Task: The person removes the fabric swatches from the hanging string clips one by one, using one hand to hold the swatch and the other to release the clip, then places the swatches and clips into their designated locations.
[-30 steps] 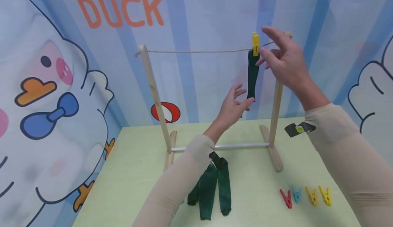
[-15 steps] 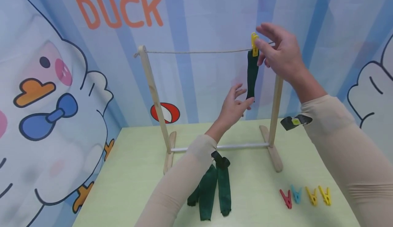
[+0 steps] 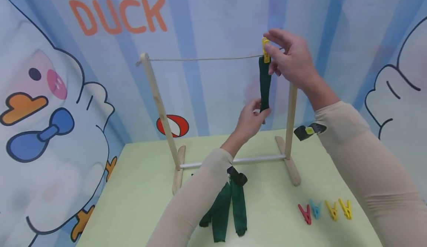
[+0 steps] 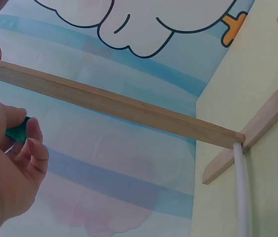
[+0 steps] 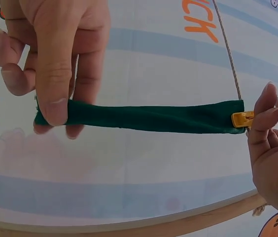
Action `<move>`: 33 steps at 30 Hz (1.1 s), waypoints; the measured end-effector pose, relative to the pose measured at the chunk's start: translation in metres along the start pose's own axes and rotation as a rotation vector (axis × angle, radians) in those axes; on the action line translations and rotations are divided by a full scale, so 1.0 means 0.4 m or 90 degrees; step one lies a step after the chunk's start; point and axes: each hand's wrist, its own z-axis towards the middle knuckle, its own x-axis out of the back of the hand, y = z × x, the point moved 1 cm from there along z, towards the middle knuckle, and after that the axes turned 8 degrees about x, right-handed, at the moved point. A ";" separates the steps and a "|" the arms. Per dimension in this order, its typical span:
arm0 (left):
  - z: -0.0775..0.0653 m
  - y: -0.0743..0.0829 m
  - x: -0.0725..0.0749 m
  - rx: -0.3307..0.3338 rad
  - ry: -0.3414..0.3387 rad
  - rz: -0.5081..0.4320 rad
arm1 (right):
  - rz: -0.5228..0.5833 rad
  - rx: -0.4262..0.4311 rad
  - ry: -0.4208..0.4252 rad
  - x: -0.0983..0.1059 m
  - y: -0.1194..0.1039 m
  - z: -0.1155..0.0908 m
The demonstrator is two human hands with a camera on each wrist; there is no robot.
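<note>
A narrow dark green cloth strip (image 3: 265, 82) hangs from the rope (image 3: 207, 59) of a small wooden drying rack, held there by a yellow clothespin (image 3: 265, 55). My right hand (image 3: 293, 59) pinches the clothespin between thumb and fingers. Lower down, my left hand (image 3: 249, 121) pinches the strip's bottom end, thumb in front and fingers behind. The right wrist view shows the strip (image 5: 149, 118) stretched fairly flat between both hands. Only a green corner (image 4: 18, 132) shows between the left fingers in the left wrist view.
More dark green strips (image 3: 221, 217) lie on the pale table (image 3: 146, 202), partly behind my left forearm. A red clothespin (image 3: 305, 214), a blue one (image 3: 315, 208) and two yellow ones (image 3: 345, 208) lie at the front right. The rack's right post (image 3: 291, 124) stands beside my right hand.
My right hand has moved left onto the clothespin and now pinches it. The left fingers have closed on the strip's lower end. The head view has shifted slightly right.
</note>
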 end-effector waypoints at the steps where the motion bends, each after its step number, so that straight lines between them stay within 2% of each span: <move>1: -0.002 -0.001 0.004 -0.005 0.001 0.004 | 0.003 0.003 -0.002 -0.003 0.000 0.003; 6: -0.006 -0.005 0.017 -0.025 0.010 0.008 | 0.008 -0.005 -0.001 -0.014 0.000 0.015; 14: -0.004 -0.002 0.021 -0.027 0.008 0.009 | 0.004 -0.023 0.010 -0.021 0.002 0.028; 23: -0.009 -0.027 0.017 -0.013 0.013 -0.022 | -0.056 -0.063 -0.003 -0.029 -0.002 0.025; 28: -0.009 -0.029 0.023 -0.017 0.033 -0.029 | -0.040 -0.069 0.005 -0.035 -0.005 0.032; 33: -0.011 -0.018 0.030 -0.019 0.030 -0.023 | -0.032 -0.062 0.017 -0.037 -0.009 0.036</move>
